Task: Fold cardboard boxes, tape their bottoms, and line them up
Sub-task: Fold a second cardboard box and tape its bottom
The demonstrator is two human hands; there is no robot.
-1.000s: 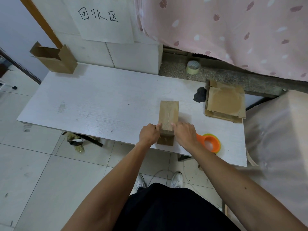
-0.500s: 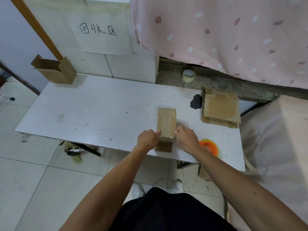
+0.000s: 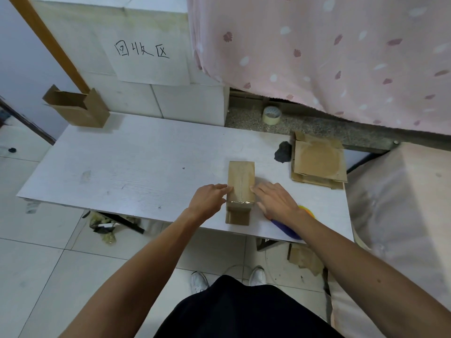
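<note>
A small folded cardboard box (image 3: pixel 240 181) stands bottom up near the front edge of the white table (image 3: pixel 136 167), with clear tape running over its near end. My left hand (image 3: pixel 209 200) presses its straight fingers against the box's left side. My right hand (image 3: pixel 274 200) lies on the box's right side, fingers straight. An orange and purple tape dispenser (image 3: pixel 292 223) sits under my right wrist, mostly hidden. A finished open box (image 3: pixel 78 109) stands at the table's far left corner.
A stack of flat cardboard blanks (image 3: pixel 318 161) lies at the right, with a black lump (image 3: pixel 283 152) beside it. A tape roll (image 3: pixel 271 115) rests on the stone ledge behind. A pink curtain hangs above; a covered block stands right of the table.
Both hands have uncurled from fists at the box's near end and now lie with straight fingers along its sides. The camera has tilted, so the scene sits lower in view.
</note>
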